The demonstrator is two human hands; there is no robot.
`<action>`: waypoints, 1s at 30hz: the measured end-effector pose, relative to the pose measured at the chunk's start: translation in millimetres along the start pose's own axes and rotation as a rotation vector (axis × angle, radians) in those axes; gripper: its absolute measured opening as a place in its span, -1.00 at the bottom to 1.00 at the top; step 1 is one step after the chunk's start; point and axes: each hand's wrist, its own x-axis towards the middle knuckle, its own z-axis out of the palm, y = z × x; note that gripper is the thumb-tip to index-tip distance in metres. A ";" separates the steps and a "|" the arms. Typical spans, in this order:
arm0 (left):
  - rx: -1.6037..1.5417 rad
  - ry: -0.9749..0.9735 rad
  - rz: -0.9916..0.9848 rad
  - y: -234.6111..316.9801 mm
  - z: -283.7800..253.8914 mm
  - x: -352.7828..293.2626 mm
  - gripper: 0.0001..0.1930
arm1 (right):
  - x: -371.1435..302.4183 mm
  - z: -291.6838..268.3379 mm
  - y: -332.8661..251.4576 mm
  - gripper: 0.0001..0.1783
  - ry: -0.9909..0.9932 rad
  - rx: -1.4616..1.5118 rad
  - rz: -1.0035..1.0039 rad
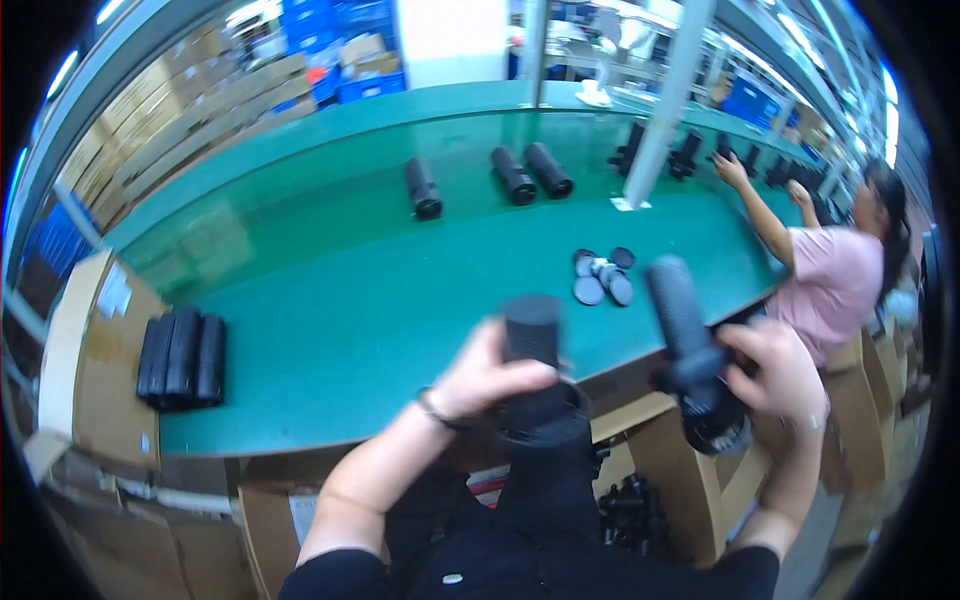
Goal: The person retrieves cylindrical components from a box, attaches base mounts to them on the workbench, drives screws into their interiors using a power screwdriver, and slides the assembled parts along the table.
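My left hand (480, 378) is wrapped round a short black tube (533, 330) with a wider, rimmed lower end, held upright over the table's near edge. Farther right, my right hand (778, 372) grips the side of a black scope-like cylinder (682, 310) with a textured barrel and a thicker lower end. Motion blurs both pieces, and their exact kind is unclear. Several round black caps (589, 290) lie in a cluster on the green table (330, 330), beyond the two held pieces.
Black cylinders (513, 177) lie at the back, and several more (182, 355) stand beside a cardboard box (105, 355) at left. A metal post (668, 110) rises from the table. At right, a person in pink (835, 275) handles black devices. An open carton (680, 470) below holds black parts.
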 end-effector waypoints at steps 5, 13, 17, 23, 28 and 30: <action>-0.345 0.143 0.106 38.8 -84.4 -32.9 -0.27 | 112.1 30.2 -37.9 -0.71 -0.130 0.090 -0.365; -0.375 0.194 0.085 50.9 -163.1 -69.1 -0.11 | 230.0 96.9 -134.6 -0.80 -0.217 0.078 -0.562; -0.398 0.178 0.164 37.2 -190.4 -85.7 -0.04 | 267.1 107.9 -169.1 -0.80 -0.348 0.066 -0.625; -0.388 0.185 0.191 42.3 -206.0 -89.3 -0.02 | 286.0 116.2 -188.3 -0.83 -0.388 0.062 -0.735; -0.397 0.199 0.210 39.1 -205.7 -93.2 0.02 | 277.9 123.0 -195.4 -0.86 -0.388 -0.022 -0.770; -0.360 0.203 0.193 41.5 -201.6 -93.8 0.03 | 274.0 127.4 -199.3 -0.85 -0.415 -0.078 -0.784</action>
